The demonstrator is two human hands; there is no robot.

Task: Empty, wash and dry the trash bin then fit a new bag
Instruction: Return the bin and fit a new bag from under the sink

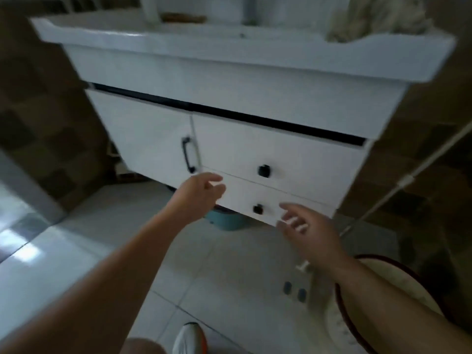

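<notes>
1. Where the white vanity cabinet (255,154) hangs above the floor, a teal trash bin (227,222) sits tucked under its lower edge, only its upper rim and part of its wall showing; whether a bag is in it cannot be told.
2. The left hand (201,192) reaches forward just above the bin, in front of the lower drawer (270,203), its fingers (217,178) loosely spread and holding nothing.
3. The right hand (310,232) is stretched out to the right of the bin, near the drawer's lower right corner, fingers (293,222) apart and empty.
4. The lower drawer carries a small black knob (258,209); the upper drawer (278,154) carries a matching one (264,171), and the cabinet door (143,139) to the left has a black bar handle (187,154).
5. A white basin (229,47) tops the cabinet, with a pale mop head (378,19) resting at its right end.
6. On the pale tiled floor (222,272), a white shoe with orange trim (189,338) shows at the bottom edge.
7. The frame is blurred, and no brand, label or writing can be read anywhere.
</notes>
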